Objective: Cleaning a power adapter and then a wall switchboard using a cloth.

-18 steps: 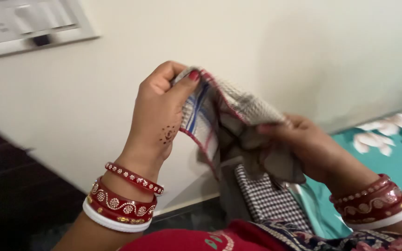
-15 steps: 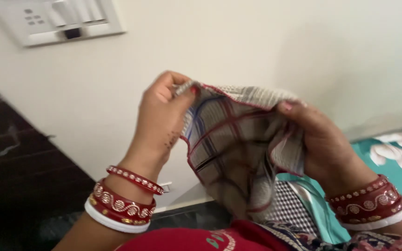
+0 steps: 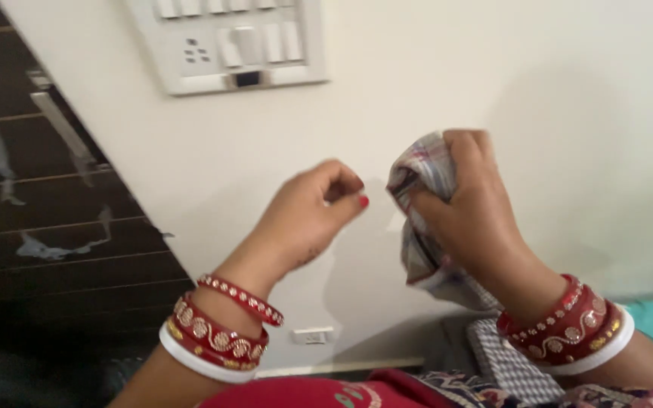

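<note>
Fingers of the right hand (image 3: 478, 219) are clenched around a bunched checked cloth (image 3: 421, 227), grey-white with red and blue lines, held up at centre right of the frame against the cream wall (image 3: 493, 68). A loose tail of it hangs below the fist toward the wrist. The left hand (image 3: 307, 215) sits just to the left, apart from the cloth, its fingers curled loosely with thumb and forefinger near each other and grasping nothing. Both wrists carry red and white bangles (image 3: 217, 336).

Judging by how things lie, the cloth is gathered into 1 hand and not spread or laid down anywhere; it is crumpled, so any neat folding is yet undone.

Compared with 0.5 s ago, the cloth was stretched open between both hands; now the left hand has let go and the right has balled it up. The view has also shifted, bringing the white switch panel (image 3: 228, 41) further into the upper left centre, with the dark panelled door (image 3: 47, 211) at far left and a small-check fabric (image 3: 504, 363) at lower right.
</note>
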